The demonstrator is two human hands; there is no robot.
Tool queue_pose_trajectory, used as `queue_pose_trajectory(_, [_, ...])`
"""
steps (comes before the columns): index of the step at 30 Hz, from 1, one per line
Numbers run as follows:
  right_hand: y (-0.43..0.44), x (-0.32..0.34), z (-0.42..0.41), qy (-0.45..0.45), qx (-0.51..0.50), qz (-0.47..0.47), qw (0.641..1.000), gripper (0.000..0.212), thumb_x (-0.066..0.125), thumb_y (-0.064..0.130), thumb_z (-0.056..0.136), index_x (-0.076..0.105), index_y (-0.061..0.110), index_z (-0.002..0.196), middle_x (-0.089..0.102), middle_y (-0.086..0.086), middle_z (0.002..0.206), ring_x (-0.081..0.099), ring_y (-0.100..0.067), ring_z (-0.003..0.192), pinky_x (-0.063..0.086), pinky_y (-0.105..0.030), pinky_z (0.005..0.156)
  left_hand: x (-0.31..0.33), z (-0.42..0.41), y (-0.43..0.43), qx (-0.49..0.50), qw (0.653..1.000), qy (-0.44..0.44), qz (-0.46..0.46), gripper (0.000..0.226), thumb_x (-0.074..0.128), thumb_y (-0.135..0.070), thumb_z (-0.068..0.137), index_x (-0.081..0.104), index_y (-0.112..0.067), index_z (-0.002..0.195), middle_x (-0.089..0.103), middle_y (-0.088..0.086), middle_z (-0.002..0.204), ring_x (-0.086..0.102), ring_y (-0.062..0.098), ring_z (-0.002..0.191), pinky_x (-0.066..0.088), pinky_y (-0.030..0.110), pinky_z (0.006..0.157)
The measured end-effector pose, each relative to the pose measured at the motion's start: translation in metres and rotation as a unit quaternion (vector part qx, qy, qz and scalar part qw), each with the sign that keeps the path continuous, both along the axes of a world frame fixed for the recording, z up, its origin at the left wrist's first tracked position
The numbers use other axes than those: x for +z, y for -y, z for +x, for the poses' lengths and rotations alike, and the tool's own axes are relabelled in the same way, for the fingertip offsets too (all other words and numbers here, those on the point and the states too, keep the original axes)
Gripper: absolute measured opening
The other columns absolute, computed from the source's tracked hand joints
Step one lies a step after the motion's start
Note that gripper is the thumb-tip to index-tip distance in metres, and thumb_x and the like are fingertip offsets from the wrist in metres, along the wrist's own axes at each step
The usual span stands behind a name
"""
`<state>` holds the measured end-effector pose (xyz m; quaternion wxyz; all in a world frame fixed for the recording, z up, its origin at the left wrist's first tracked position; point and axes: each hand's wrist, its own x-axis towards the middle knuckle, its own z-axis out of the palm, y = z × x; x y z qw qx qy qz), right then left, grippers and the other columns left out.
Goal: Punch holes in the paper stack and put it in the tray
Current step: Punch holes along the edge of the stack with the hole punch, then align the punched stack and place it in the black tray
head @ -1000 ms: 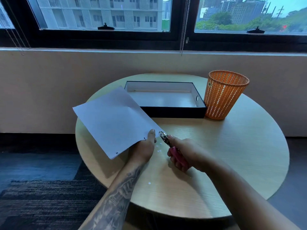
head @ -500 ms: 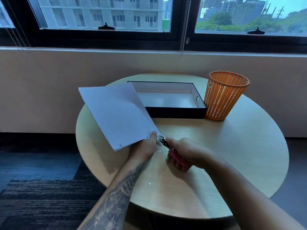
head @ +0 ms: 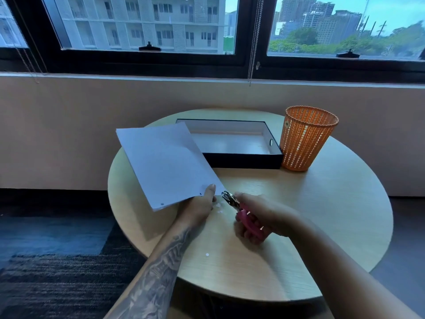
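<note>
the paper stack (head: pixel 167 164) sits left of centre in the frame, raised off the counter (head: pixel 322 215) and tilted, its far corner overlapping the near-left corner of the black tray (head: pixel 241 161) behind it. it looks light and thin, a sheaf that is likely to flop and fan if held by one corner, with sheets that may slide over each other. a firm pinch on the near edge, close to where the punch bites, seems the best hold. the left hand (head: pixel 197 208) has that hold: thumb on top beside the near-right corner, the other fingers hidden beneath, the stack clamped between them. two holes show along the near edge, left of the thumb. the right hand (head: pixel 259 212), lower centre, has its fingers (head: pixel 248 236) wrapped round the pink handles of the hole punch (head: pixel 232 200). the punch's metal head points at the stack's corner, just beside it; whether it touches the paper i cannot tell. small white punched dots (head: pixel 218 206) lie on the counter under the head. an orange basket (head: pixel 305 139) stands just right of the tray.
</note>
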<state>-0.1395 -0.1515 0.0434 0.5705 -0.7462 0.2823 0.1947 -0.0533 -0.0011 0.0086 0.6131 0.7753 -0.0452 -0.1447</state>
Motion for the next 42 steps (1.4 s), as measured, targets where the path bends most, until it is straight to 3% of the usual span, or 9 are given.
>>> queue_pose_trajectory(5, [0.018,0.001,-0.021,0.063,-0.026,-0.146,0.987,0.033,0.046,0.043,0.097,0.053,0.012,0.088,0.061,-0.01,0.079,0.054,-0.025,0.065,0.043,-0.031,0.054,0.004,-0.001,-0.008,-0.008,0.999,0.001,-0.038,0.04,0.06,-0.043,0.095,0.067,-0.011,0.073,0.06,-0.008,0.061,0.053,0.006,0.053,0.04,0.019,0.054])
queue_pose_trajectory(10, [0.041,-0.016,-0.039,0.063,-0.012,-0.494,0.867,0.035,0.049,0.056,0.092,0.057,0.023,0.1,0.062,-0.001,0.109,0.055,-0.023,0.103,0.042,-0.037,0.08,0.012,-0.009,-0.008,-0.037,0.995,-0.035,-0.084,0.036,0.064,-0.039,0.094,0.064,-0.011,0.071,0.058,-0.014,0.05,0.051,0.001,0.044,0.038,0.014,0.047])
queue_pose_trajectory(14, [0.05,-0.019,-0.036,0.04,-0.007,-0.555,0.831,0.056,0.043,0.07,0.089,0.059,0.025,0.12,0.057,-0.001,0.127,0.048,-0.026,0.119,0.038,-0.041,0.096,0.02,-0.02,-0.003,-0.089,0.992,-0.027,-0.083,0.035,0.065,-0.04,0.093,0.063,-0.016,0.067,0.064,-0.007,0.059,0.053,0.008,0.054,0.038,0.023,0.055])
queue_pose_trajectory(18, [0.044,-0.001,-0.006,0.236,-0.136,-0.38,0.884,0.044,0.056,0.058,0.091,0.065,0.022,0.114,0.064,0.001,0.118,0.057,-0.021,0.112,0.045,-0.04,0.096,0.028,-0.029,0.002,-0.144,0.987,-0.024,-0.064,0.027,0.064,-0.041,0.093,0.064,-0.02,0.077,0.068,-0.007,0.068,0.056,0.004,0.058,0.042,0.028,0.065])
queue_pose_trajectory(22, [0.032,0.012,0.03,0.204,-0.164,-0.01,0.965,0.054,0.058,0.058,0.091,0.069,0.009,0.112,0.074,-0.016,0.111,0.07,-0.026,0.097,0.055,-0.048,0.093,0.035,-0.036,0.006,-0.216,0.976,0.012,-0.037,0.029,0.061,-0.043,0.094,0.064,-0.022,0.074,0.065,-0.004,0.071,0.053,0.007,0.059,0.041,0.03,0.065])
queue_pose_trajectory(25, [0.027,0.019,0.034,0.179,-0.168,0.181,0.952,0.033,0.058,0.033,0.098,0.064,0.006,0.117,0.073,-0.018,0.113,0.073,-0.031,0.09,0.059,-0.04,0.074,0.038,-0.04,0.007,-0.244,0.969,0.029,-0.022,0.031,0.06,-0.041,0.096,0.064,-0.022,0.072,0.064,-0.01,0.067,0.053,0.006,0.059,0.042,0.028,0.063])
queue_pose_trajectory(30, [0.039,0.019,0.037,0.289,-0.225,0.221,0.904,0.029,0.05,-0.001,0.097,0.059,-0.002,0.124,0.07,-0.022,0.111,0.071,-0.033,0.087,0.059,-0.042,0.074,0.038,-0.038,-0.002,-0.247,0.967,0.02,-0.058,0.047,0.065,-0.055,0.087,0.069,-0.009,0.076,0.069,0.0,0.071,0.063,0.016,0.069,0.05,0.035,0.066])
queue_pose_trajectory(36, [0.065,0.04,0.02,0.344,-0.25,0.215,0.879,0.032,0.05,-0.002,0.097,0.063,0.007,0.125,0.074,-0.014,0.106,0.074,-0.029,0.083,0.059,-0.044,0.076,0.043,0.0,-0.023,-0.152,0.917,-0.089,-0.359,0.067,0.05,-0.065,0.087,0.063,-0.016,0.129,0.068,0.015,0.126,0.066,0.034,0.112,0.056,0.049,0.085])
queue_pose_trajectory(42, [0.056,0.059,0.015,0.361,-0.186,0.167,0.899,0.03,0.052,0.004,0.099,0.06,0.009,0.128,0.072,-0.013,0.105,0.07,-0.027,0.083,0.058,-0.044,0.074,0.082,0.051,-0.025,-0.131,0.917,-0.089,-0.365,0.033,0.045,-0.018,0.102,0.07,-0.001,0.115,0.076,0.012,0.099,0.073,0.023,0.087,0.06,0.032,0.07])
